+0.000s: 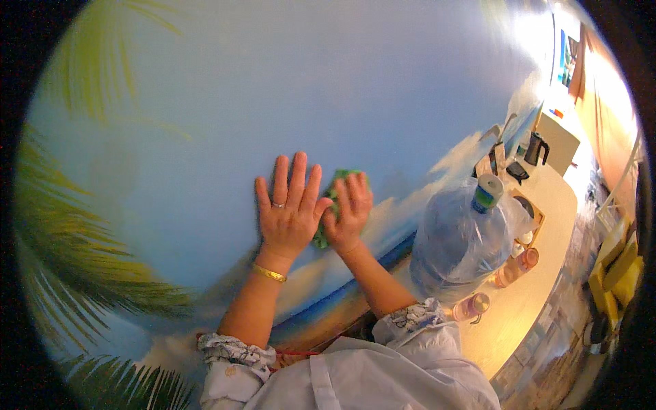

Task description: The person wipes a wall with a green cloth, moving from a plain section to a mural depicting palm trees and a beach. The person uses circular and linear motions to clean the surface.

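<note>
A painted wall mural (328, 92) with blue sky, clouds and palm fronds fills most of the view before me. My left hand (290, 212) lies flat against it, fingers spread, with a ring on one finger and a gold-coloured bracelet at the wrist. Just right of it, my right hand (350, 211) presses a green cloth (338, 179) to the painted surface. The cloth shows above the fingers and to the left of the palm, and the rest is hidden under the hand. My left thumb tip is close beside the right hand.
On the right, a curved light-wood table (543, 302) holds a large clear plastic water bottle (456, 241), pink-tinted glass jars (470, 306), a wooden tray (538, 218) and a dark electric kettle (535, 148). A yellow bag (617, 277) is at the far right, near the patterned floor (533, 353).
</note>
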Tool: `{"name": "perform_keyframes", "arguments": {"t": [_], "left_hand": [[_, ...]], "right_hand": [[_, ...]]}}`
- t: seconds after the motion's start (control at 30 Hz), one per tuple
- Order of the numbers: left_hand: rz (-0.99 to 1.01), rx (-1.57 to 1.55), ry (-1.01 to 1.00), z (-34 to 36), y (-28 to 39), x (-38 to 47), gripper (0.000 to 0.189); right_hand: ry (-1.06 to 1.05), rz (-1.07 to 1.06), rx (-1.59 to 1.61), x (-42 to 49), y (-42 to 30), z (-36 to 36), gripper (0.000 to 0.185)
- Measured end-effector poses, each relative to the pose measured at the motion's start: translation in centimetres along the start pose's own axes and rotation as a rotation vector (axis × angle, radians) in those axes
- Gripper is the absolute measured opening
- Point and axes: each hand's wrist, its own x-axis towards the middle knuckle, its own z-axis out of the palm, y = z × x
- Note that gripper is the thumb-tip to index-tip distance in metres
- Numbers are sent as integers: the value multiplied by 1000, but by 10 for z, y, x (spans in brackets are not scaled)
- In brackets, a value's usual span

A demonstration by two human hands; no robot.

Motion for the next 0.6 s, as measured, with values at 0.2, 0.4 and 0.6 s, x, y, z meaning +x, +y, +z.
{"name": "perform_keyframes", "arguments": {"t": [0.2, 0.4, 0.6], "left_hand": [[-12, -84, 52, 7, -4, -3, 56], [14, 4, 15, 2, -2, 0, 57], [2, 50, 15, 0, 2, 3, 56]], "right_hand": [[-106, -304, 75, 76, -10, 0, 49], [8, -109, 25, 134, 34, -6, 48], [142, 134, -12, 74, 74, -10, 54]]}}
